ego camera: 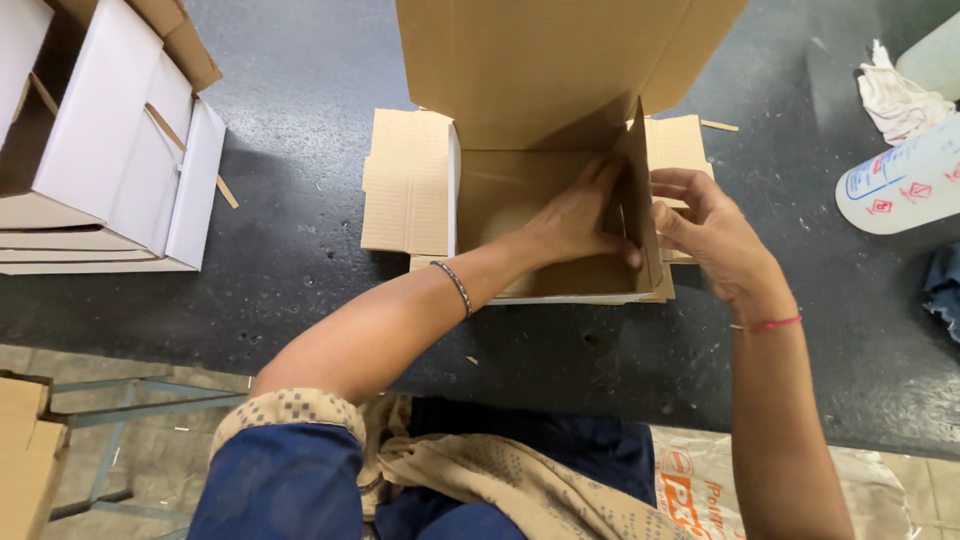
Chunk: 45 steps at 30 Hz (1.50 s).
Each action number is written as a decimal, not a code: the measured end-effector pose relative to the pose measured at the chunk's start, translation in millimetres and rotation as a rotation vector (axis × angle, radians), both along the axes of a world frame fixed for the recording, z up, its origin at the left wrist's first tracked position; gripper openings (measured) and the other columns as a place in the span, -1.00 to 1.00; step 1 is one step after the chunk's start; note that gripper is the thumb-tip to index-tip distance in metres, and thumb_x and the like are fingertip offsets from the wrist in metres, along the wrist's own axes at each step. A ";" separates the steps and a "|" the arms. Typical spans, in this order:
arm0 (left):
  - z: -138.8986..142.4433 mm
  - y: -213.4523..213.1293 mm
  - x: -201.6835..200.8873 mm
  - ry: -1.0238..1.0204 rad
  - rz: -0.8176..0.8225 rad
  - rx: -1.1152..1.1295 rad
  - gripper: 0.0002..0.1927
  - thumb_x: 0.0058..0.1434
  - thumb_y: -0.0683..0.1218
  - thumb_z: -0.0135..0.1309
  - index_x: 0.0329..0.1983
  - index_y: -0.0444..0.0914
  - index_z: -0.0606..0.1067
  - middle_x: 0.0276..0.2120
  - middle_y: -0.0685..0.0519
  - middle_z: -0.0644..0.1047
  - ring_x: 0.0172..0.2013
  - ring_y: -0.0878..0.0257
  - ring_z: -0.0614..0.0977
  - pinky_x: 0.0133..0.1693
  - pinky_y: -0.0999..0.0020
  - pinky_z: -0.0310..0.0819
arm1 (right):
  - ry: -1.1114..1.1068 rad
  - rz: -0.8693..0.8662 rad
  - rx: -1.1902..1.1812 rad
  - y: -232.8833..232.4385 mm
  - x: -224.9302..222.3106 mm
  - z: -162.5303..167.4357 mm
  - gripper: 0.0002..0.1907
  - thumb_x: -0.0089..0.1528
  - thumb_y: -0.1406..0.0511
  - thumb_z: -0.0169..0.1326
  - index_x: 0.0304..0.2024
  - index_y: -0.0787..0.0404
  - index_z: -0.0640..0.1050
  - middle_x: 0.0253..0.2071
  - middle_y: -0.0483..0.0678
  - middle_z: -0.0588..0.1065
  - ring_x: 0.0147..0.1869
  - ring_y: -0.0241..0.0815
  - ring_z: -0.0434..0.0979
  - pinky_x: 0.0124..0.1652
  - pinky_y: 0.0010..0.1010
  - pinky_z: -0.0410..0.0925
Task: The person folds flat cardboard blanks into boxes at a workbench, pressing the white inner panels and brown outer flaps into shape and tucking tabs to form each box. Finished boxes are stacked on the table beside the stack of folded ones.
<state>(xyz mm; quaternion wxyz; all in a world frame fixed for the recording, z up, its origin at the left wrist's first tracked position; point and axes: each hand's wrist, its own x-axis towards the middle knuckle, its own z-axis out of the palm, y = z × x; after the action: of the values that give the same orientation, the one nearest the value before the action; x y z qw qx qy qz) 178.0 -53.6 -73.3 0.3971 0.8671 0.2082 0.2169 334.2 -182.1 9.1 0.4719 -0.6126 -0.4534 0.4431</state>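
A brown corrugated cardboard box stands open on the dark table, its lid flap raised at the back. My left hand reaches inside the box and presses flat against the inner face of its right side wall. My right hand is outside that same wall, fingers curled around its edge. The wall stands upright between the two hands. The left side flap lies flat on the table.
A stack of white folded boxes sits at the left. A white plastic bottle lies at the right, with a crumpled cloth behind it. More cardboard stands on the floor at lower left.
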 end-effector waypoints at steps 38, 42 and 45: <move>5.5 79.1 49.5 -0.065 -0.038 0.932 -0.88 0.26 -0.09 -0.13 -0.26 -0.07 0.45 -0.16 0.12 0.53 0.07 0.16 0.51 0.27 0.12 0.26 | -1.225 0.111 -0.311 14.3 -9.2 -29.4 -0.49 0.17 0.13 0.23 -0.04 0.37 0.43 -0.32 0.33 0.61 -0.21 0.32 0.67 -0.13 0.01 0.46; 10.0 58.1 49.2 0.003 0.076 0.865 -0.77 0.33 -0.09 -0.13 0.00 -0.08 0.47 0.11 0.06 0.48 0.22 0.13 0.45 0.32 0.17 0.23 | -1.102 0.045 -0.465 18.1 -3.4 -32.5 -0.53 0.23 0.15 0.18 0.03 0.37 0.46 -0.28 0.36 0.64 -0.25 0.26 0.73 -0.10 -0.05 0.49; 20.7 32.9 22.9 -0.312 0.238 0.832 -0.46 0.20 -0.10 0.03 0.30 -0.10 0.38 0.32 -0.03 0.37 0.33 0.05 0.39 0.37 0.11 0.20 | -0.977 -0.045 -0.454 -0.5 33.0 -45.5 -0.50 0.23 0.17 0.17 0.10 0.37 0.46 -0.20 0.35 0.64 -0.22 0.21 0.72 -0.16 -0.04 0.50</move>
<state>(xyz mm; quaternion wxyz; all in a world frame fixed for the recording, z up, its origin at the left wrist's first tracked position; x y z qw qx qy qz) 200.9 -20.7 -52.5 0.0143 0.8800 0.1392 0.4539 367.2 -182.5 -36.5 0.0712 -0.8436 -0.4998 0.1832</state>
